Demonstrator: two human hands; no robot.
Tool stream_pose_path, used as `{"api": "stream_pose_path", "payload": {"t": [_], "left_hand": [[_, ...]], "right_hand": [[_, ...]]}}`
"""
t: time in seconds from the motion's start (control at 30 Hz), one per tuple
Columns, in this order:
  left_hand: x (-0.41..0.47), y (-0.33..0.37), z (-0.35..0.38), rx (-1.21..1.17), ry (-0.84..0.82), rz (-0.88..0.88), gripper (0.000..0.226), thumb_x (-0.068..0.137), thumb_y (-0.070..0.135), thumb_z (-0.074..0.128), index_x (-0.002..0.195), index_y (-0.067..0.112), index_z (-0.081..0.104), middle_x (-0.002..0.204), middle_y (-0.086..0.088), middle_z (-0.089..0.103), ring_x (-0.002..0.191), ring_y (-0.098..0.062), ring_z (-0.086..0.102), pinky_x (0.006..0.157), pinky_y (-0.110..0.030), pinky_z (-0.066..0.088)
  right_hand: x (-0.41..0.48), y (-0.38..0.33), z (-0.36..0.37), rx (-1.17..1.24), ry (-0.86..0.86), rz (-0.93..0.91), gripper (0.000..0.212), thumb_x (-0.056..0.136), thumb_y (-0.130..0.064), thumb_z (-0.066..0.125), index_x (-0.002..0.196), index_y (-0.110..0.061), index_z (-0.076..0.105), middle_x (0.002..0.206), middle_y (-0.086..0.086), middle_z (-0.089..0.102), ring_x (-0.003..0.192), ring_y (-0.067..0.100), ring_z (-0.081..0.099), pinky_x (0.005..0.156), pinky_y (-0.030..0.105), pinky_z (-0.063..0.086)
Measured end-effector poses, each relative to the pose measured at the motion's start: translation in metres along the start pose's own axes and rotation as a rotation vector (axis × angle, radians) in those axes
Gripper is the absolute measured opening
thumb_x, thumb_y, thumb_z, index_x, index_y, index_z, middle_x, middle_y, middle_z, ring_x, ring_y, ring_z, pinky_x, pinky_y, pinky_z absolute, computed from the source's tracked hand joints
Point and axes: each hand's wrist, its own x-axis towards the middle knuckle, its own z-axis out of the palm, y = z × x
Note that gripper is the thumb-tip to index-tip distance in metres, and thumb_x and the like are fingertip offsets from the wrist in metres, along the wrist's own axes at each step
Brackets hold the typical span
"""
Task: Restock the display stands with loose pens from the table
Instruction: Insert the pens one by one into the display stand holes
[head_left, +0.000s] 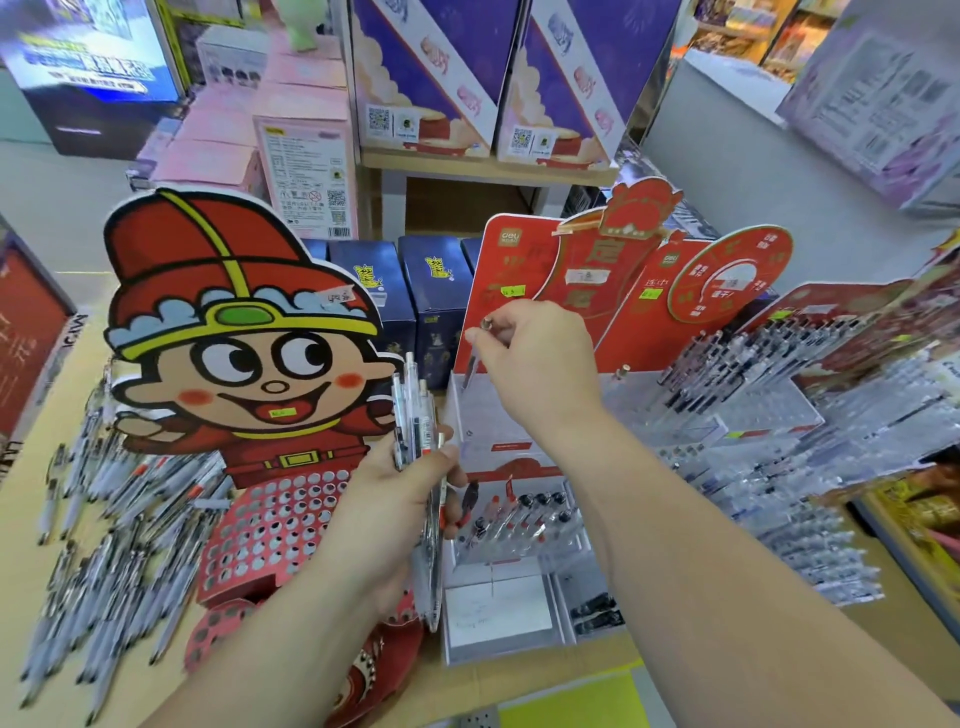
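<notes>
Two bare forearms reach in over the near edge of the tan worktop (524, 678), the left forearm (270, 649) from the near left corner and the right forearm (727, 545) from the near right corner. The left hand (400, 499) is clenched round a bundle of clear-barrelled click pens (415, 410), held upright with their button ends rising above the fingers and their tips hanging below the palm. Further in, the right hand (535, 364) pinches a single slim pen with a silver button (474, 361) by its top end, tip pointing down just above the back row of a clear plastic tiered stand with a red backing card (493, 415). That stand sits at the middle of the worktop, and a few pens with black and red tops (524, 512) stand in its lower rows. Just left of it stands a cardboard cartoon figure in a red hat (234, 338), with a red perforated tray of round holes (275, 525) at its base. Along the left edge a large scatter of loose white and clear pens (104, 519) lies flat on the worktop. Toward the right edge, another clear stand crowded with pens (779, 415) slopes up against red cards. Dark blue boxes (431, 291) line the far edge, and a yellow sheet (571, 701) lies at the near edge.
</notes>
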Motion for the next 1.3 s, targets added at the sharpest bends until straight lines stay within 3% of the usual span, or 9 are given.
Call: {"api": "stream_pose_path", "payload": {"t": [0.23,0.47,0.6,0.8,0.9,1.0,1.1,1.17,1.3], "left_hand": [[-0.002,0.001,-0.002,-0.019,0.002,-0.014,0.019,0.098,0.014,0.064,0.116,0.014,0.065,0.076,-0.009,0.062,0.058,-0.020,0.054,0.053,-0.033,0.045],[-0.004,0.002,0.000,-0.046,-0.039,-0.014,0.019,0.098,0.012,0.064,0.117,0.010,0.063,0.075,-0.009,0.062,0.056,-0.021,0.054,0.053,-0.033,0.044],[-0.007,0.004,0.004,-0.058,-0.074,-0.019,0.020,0.098,0.010,0.062,0.118,0.008,0.061,0.072,-0.010,0.061,0.054,-0.021,0.053,0.049,-0.032,0.044],[-0.009,0.004,0.007,-0.048,-0.079,-0.019,0.018,0.098,0.011,0.062,0.117,0.009,0.062,0.071,-0.009,0.060,0.055,-0.021,0.053,0.050,-0.032,0.044],[-0.009,0.003,0.007,-0.049,-0.078,-0.017,0.018,0.098,0.011,0.062,0.117,0.009,0.062,0.071,-0.009,0.060,0.055,-0.021,0.052,0.050,-0.032,0.044],[-0.010,0.004,0.006,-0.056,-0.089,-0.018,0.018,0.099,0.011,0.062,0.116,0.008,0.061,0.072,-0.010,0.061,0.054,-0.021,0.053,0.049,-0.032,0.044],[-0.013,0.006,0.004,-0.035,-0.140,0.000,0.020,0.097,0.011,0.063,0.116,0.007,0.062,0.076,-0.013,0.063,0.056,-0.023,0.056,0.050,-0.032,0.046],[-0.014,0.006,0.005,-0.012,-0.173,0.016,0.020,0.095,0.011,0.065,0.114,0.004,0.062,0.079,-0.016,0.063,0.057,-0.023,0.056,0.050,-0.032,0.046],[-0.015,0.006,0.008,0.007,-0.185,0.014,0.020,0.094,0.011,0.066,0.112,0.004,0.061,0.079,-0.015,0.064,0.056,-0.023,0.056,0.049,-0.032,0.045]], "right_hand": [[0.007,-0.005,0.008,-0.213,-0.035,-0.015,0.025,0.096,-0.038,0.066,0.087,-0.015,0.071,0.082,0.003,0.072,0.073,0.027,0.065,0.065,0.029,0.045],[0.004,0.002,0.011,-0.131,-0.047,0.047,0.040,0.095,-0.040,0.067,0.064,-0.015,0.064,0.055,-0.005,0.055,0.053,0.018,0.053,0.057,0.027,0.035],[0.002,0.000,0.012,-0.129,-0.026,0.050,0.045,0.095,-0.037,0.064,0.056,-0.017,0.053,0.049,-0.005,0.047,0.048,0.017,0.047,0.050,0.026,0.028],[0.001,0.002,0.017,-0.182,0.004,0.054,0.049,0.096,-0.043,0.061,0.056,-0.019,0.047,0.050,-0.005,0.046,0.049,0.021,0.049,0.053,0.026,0.033],[-0.005,0.004,0.016,-0.175,-0.009,0.046,0.049,0.095,-0.054,0.062,0.060,-0.019,0.058,0.052,-0.007,0.051,0.053,0.019,0.053,0.053,0.028,0.035],[-0.020,0.006,0.003,-0.006,0.008,0.016,0.047,0.095,-0.056,0.062,0.068,-0.018,0.069,0.057,-0.005,0.062,0.057,0.014,0.059,0.057,0.031,0.046],[-0.044,0.005,-0.016,0.393,-0.269,0.126,0.038,0.095,-0.043,0.069,0.071,-0.014,0.071,0.057,-0.001,0.065,0.053,0.016,0.060,0.057,0.034,0.051],[-0.058,0.008,-0.023,0.634,-0.475,0.255,0.024,0.091,-0.032,0.076,0.082,-0.010,0.076,0.057,-0.003,0.063,0.051,0.012,0.058,0.050,0.023,0.046],[-0.066,0.017,-0.026,0.809,-0.524,0.350,0.010,0.089,-0.014,0.078,0.091,-0.004,0.076,0.059,0.002,0.066,0.049,0.013,0.059,0.047,0.021,0.043]]}}
